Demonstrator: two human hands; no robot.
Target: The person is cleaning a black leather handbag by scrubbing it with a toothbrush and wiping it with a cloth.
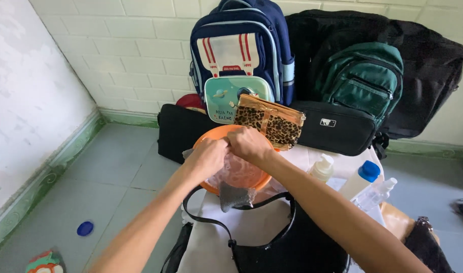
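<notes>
Floor, far left: one blue bottle cap (85, 228) on the grey tiles; one colourful item (44, 263) cut off at the bottom edge.
Left hand (207, 157): fingers curled shut, pinching a wet grey cloth (235, 194) over the basin.
Right hand (249, 144): fingers closed together on the same cloth, touching the left hand.
Cloth: one, bunched under both hands inside the basin, one end hanging over the near rim.
Basin: one orange plastic basin (214, 134) on the white-covered table (251, 227).
Handbag: one glossy black handbag (292, 250) just below the basin, its strap looped under the rim.
Bags at the wall: one flat black bag (178, 134), one navy school backpack (241, 55), one leopard-print pouch (269, 121), one black pouch (335, 129), one green backpack (363, 81), one large black bag (428, 60).
Bottles: three to the right of the basin – one pump bottle (322, 168), one blue-capped bottle (361, 179), one clear spray bottle (375, 194).
</notes>
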